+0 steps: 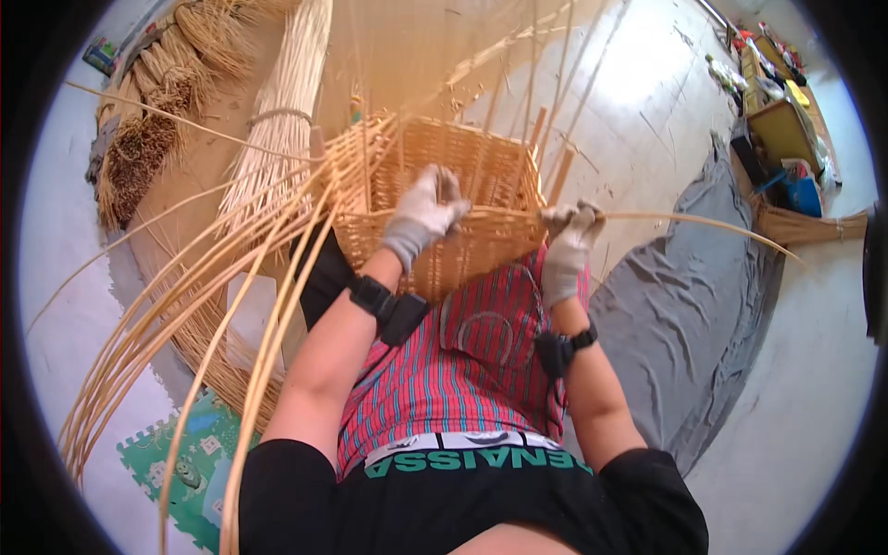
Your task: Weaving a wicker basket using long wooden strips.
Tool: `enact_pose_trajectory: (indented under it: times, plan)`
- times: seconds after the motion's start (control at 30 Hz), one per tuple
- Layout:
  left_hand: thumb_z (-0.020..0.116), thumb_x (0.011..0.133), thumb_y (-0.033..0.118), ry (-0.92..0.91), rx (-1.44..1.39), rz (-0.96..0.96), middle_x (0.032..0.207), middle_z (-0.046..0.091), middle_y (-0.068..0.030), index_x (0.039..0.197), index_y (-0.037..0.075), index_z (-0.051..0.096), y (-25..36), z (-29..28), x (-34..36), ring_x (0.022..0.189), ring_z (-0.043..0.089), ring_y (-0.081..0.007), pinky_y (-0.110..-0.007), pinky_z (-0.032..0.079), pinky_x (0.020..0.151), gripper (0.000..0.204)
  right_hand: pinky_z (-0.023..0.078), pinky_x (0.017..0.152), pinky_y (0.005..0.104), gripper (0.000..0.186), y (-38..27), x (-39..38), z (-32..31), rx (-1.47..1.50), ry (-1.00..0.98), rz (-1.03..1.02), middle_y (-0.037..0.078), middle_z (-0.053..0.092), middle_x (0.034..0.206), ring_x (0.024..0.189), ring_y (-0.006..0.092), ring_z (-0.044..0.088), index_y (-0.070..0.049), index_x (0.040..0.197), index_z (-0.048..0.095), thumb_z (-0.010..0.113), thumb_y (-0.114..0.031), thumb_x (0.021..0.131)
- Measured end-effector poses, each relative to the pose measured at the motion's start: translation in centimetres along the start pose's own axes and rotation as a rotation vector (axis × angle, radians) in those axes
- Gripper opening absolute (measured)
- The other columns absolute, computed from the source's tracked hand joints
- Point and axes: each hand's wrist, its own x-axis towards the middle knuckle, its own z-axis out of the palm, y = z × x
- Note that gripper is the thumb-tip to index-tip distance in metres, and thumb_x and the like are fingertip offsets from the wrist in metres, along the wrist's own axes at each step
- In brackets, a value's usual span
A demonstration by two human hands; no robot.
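A half-woven wicker basket [486, 245] with a squared shape rests at my lap, its tall stakes standing up from the rim. My left hand [425, 215], in a pale work glove, is over the near rim with its fingers curled; what they hold, if anything, is hidden. At the basket's right corner, my right hand [570, 250], gloved too, is closed around a thin wicker rod [698, 217] that sticks out far to the right. A spray of long loose rods [199, 277] fans out from the basket's left side, bending down past my left forearm.
A tied bundle of pale rods [287, 102] lies beyond the basket on the left, near darker bundles [153, 148]. Grey cloth [684, 305] spreads over the floor at right. A green foam mat [180, 467] is at lower left. Cluttered shelving [782, 125] stands at far right.
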Motion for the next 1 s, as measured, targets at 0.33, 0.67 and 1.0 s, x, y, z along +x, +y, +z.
enact_pose_trajectory:
  times: [0.33,0.67,1.0]
  plan:
    - [0.060,0.104,0.028,0.630,0.301,0.552,0.112,0.065,-0.0083,0.119,0.004,0.057,2.5,2.0,-0.5,0.074,0.067,-0.0167,-0.027,0.055,0.067,0.028,0.056,0.070,0.0307,0.020,-6.4,0.6,-3.4,-0.229,0.106,0.196,0.014,0.071,0.099,0.086,0.0201,0.070,-0.007,0.120,0.047,0.055,-0.018,0.106]
    - [0.054,0.103,0.044,-0.164,0.241,-0.026,0.088,0.075,-0.0145,0.113,0.005,0.069,2.3,8.9,0.2,0.072,0.074,-0.0195,-0.035,0.056,0.072,0.043,0.056,0.071,0.0329,0.020,-7.2,8.6,6.2,-1.021,-0.437,-0.619,0.011,0.070,0.096,0.082,0.0195,0.068,-0.004,0.112,0.060,0.062,0.000,0.093]
    - [0.061,0.102,0.035,0.027,0.070,0.195,0.109,0.068,-0.0125,0.125,0.004,0.061,1.9,10.2,-3.1,0.077,0.073,-0.0180,-0.031,0.058,0.066,0.039,0.050,0.054,0.0294,0.031,0.8,6.5,-6.1,0.075,0.371,0.190,0.017,0.058,0.099,0.067,0.0179,0.056,-0.010,0.117,0.042,0.052,0.008,0.094]
